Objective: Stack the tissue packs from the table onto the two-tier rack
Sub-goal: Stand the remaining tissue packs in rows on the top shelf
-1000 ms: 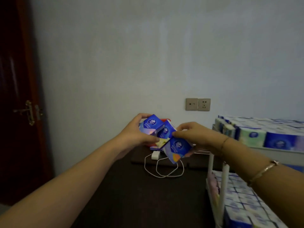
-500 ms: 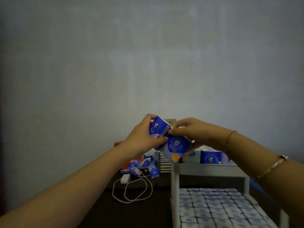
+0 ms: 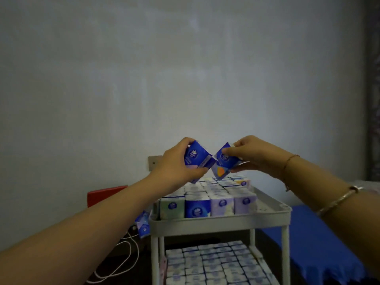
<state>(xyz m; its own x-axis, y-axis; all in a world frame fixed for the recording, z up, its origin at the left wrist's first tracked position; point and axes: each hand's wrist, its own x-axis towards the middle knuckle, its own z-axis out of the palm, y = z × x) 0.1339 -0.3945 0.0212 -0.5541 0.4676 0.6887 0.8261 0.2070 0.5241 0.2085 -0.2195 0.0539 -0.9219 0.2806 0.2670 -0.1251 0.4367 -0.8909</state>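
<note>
Left hand (image 3: 176, 165) grips blue plastic tissue pack (image 3: 196, 159); right hand (image 3: 253, 156) pinches second blue tissue pack (image 3: 223, 164). Both packs tilted, corners touching, above full top tier of white two-tier rack (image 3: 222, 224).

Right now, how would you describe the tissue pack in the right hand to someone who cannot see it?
Find the white two-tier rack. Above its top tier two hands each hold a blue tissue pack; the right hand grips the tilted right-hand pack. Only it shows an orange patch at its lower corner.
</note>
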